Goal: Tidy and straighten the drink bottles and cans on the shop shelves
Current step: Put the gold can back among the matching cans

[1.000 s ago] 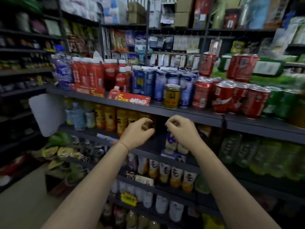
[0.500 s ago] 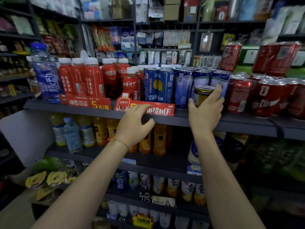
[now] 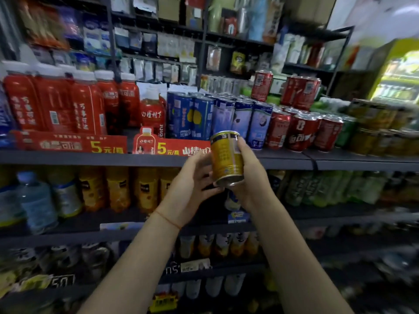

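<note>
Two hands on one yellow can (image 3: 227, 157), lifted off the shelf (image 3: 68, 157), tilted | left hand (image 3: 192, 189) fingers curl underneath, right hand (image 3: 249, 177) wraps its side | risk: loose tilted grip, can could slip onto bottles (image 3: 118, 189) below

the short yellow metal can (image 3: 226, 158) sits between the left hand (image 3: 192, 189) and right hand (image 3: 251, 177), off and in front of the dark metal shelf (image 3: 68, 158). behind it on that shelf stand tall blue cans (image 3: 204, 118), red plastic bottles (image 3: 54, 105) to their left, red cans (image 3: 301, 132) to their right.
</note>
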`<act>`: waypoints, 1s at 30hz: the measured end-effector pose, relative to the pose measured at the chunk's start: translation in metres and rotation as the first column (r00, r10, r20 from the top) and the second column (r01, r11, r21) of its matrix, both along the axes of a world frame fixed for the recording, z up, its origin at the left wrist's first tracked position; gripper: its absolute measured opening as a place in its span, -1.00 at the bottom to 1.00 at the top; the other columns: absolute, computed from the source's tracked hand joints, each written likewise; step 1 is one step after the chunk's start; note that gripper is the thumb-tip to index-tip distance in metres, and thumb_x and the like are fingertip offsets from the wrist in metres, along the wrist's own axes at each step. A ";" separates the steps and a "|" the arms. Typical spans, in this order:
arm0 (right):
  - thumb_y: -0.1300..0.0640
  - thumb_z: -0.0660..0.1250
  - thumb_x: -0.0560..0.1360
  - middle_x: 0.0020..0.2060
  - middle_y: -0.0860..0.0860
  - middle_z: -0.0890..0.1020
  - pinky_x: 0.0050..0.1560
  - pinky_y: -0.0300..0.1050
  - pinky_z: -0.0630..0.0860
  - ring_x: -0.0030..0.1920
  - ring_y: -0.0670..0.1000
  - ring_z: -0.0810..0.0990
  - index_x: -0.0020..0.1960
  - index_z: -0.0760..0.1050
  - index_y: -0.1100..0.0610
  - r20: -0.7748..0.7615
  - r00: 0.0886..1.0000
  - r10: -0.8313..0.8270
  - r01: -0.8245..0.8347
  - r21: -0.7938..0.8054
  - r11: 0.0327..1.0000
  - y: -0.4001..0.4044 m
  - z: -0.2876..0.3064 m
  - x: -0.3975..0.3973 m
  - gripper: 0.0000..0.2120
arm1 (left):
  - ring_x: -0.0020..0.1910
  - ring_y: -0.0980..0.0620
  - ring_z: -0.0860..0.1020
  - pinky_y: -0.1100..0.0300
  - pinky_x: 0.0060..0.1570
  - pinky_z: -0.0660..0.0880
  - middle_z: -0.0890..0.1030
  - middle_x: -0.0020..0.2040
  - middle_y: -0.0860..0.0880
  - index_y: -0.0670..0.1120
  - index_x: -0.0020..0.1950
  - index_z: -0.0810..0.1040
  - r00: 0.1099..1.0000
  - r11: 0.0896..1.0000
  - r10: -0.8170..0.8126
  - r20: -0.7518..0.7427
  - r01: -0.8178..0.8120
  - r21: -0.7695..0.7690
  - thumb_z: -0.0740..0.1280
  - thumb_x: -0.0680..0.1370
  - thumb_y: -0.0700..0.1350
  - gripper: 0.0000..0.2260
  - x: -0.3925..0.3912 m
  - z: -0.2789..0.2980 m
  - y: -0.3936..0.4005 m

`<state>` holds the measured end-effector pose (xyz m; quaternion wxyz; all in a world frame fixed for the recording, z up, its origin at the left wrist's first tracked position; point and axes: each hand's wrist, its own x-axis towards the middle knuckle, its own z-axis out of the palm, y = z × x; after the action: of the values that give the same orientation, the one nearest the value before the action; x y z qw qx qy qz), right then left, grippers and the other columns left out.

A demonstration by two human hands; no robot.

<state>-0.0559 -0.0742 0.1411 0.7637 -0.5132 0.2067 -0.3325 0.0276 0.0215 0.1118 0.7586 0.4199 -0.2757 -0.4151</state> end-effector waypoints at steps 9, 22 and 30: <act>-0.39 0.08 0.56 0.09 0.08 0.71 0.23 0.19 0.55 0.11 0.10 0.69 0.24 0.60 -0.02 -0.264 0.962 -0.070 0.030 -0.151 0.988 -0.001 -0.019 -0.056 -0.42 | 0.18 -0.16 0.63 -0.21 0.27 0.49 0.65 0.19 -0.18 -0.07 0.38 0.49 0.978 0.984 -0.172 -0.117 0.164 -0.069 0.25 0.60 0.17 -0.55 -0.053 -0.010 -0.013; 0.03 0.60 0.36 0.40 -0.11 0.37 0.23 -0.02 0.58 0.27 -0.05 0.53 0.53 0.01 -0.34 -0.278 0.941 -0.191 -0.120 -0.807 0.579 -0.149 0.015 -0.292 0.00 | 0.10 -0.19 0.66 -0.07 0.10 0.59 0.65 0.18 -0.21 -0.13 0.33 0.53 0.954 0.966 -0.236 -0.185 0.210 -0.152 0.29 0.53 0.18 -0.49 -0.250 0.029 -0.183; 0.03 0.61 0.35 0.24 -0.14 0.48 0.20 -0.01 0.60 0.19 -0.07 0.58 0.53 -0.05 -0.32 -0.242 0.931 -0.274 -0.090 -0.879 0.468 -0.263 0.038 -0.403 0.04 | 0.00 -0.12 0.69 0.00 -0.06 0.64 0.70 0.05 -0.17 -0.10 0.27 0.55 0.979 0.970 -0.180 -0.092 0.162 -0.180 0.23 0.60 0.14 -0.61 -0.368 0.061 -0.297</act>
<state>-0.4593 -0.3373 0.1791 0.3221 -0.8695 0.1664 -0.3354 -0.3406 -0.2756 0.1732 0.7671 0.3045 -0.3045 -0.4756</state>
